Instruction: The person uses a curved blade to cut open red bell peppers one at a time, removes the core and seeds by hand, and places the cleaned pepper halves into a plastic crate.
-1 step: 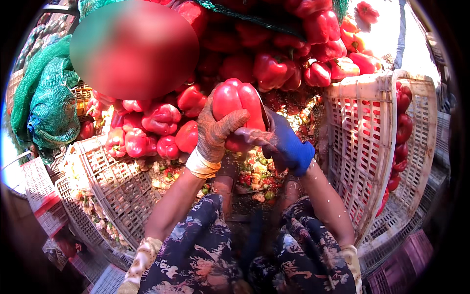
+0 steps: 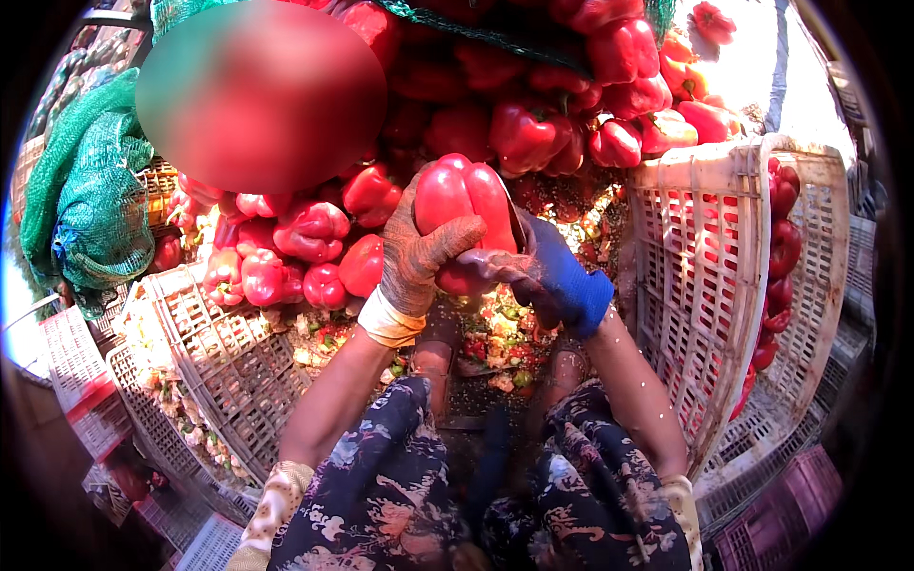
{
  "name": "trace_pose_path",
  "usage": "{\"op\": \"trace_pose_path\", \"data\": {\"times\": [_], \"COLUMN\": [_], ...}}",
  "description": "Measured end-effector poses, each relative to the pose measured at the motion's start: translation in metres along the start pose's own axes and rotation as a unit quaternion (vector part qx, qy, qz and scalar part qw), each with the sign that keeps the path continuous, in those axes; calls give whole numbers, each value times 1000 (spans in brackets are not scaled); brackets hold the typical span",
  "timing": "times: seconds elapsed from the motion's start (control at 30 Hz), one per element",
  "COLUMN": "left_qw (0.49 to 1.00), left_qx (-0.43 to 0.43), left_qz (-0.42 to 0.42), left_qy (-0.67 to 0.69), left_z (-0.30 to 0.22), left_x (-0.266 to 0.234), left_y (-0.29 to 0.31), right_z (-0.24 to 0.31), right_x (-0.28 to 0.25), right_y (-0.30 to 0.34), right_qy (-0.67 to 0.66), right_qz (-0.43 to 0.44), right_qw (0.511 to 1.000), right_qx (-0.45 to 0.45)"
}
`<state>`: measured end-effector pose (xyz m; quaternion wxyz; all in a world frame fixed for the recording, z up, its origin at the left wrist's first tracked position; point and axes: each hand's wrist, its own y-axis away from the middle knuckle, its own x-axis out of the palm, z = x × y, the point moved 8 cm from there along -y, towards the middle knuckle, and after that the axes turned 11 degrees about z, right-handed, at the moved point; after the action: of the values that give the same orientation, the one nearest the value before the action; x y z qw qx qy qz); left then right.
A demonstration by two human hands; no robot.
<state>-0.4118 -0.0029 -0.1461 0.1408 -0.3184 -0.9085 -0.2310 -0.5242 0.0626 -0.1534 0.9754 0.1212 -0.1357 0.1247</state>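
I see pepper point(image 2: 465, 198): glossy, red, deeply lobed | left hand point(image 2: 417, 249): fingers gripping its left | right hand point(image 2: 560, 276): fingers gripping its near right

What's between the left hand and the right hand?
A red bell pepper: in the head view, the gloved left hand clasps its left side and the gloved right hand is at its lower right.

Left hand point(image 2: 417, 259), right hand point(image 2: 564, 278), both curled
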Motion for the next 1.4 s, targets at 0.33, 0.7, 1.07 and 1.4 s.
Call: {"op": "trace_pose_path", "data": {"times": [0.33,0.7,1.07,1.4], "left_qw": [994,965,962,973], "left_qx": [-88,-71,-176,-160], "left_qz": [41,81,192,132], "left_qy": [-57,-239,80,-102], "left_z": [5,-10,25,20], "left_x": [19,31,22,-13], "left_y": [7,11,22,8], "right_z": [-1,3,-22,-47], "right_x": [5,4,11,11], "right_y": [21,45,91,96], "right_qy": [-89,-135,-243,-166], "right_qz": [-90,-23,-19,-64], "right_qw": [990,987,963,974], "right_qx": [-57,86,117,139]}}
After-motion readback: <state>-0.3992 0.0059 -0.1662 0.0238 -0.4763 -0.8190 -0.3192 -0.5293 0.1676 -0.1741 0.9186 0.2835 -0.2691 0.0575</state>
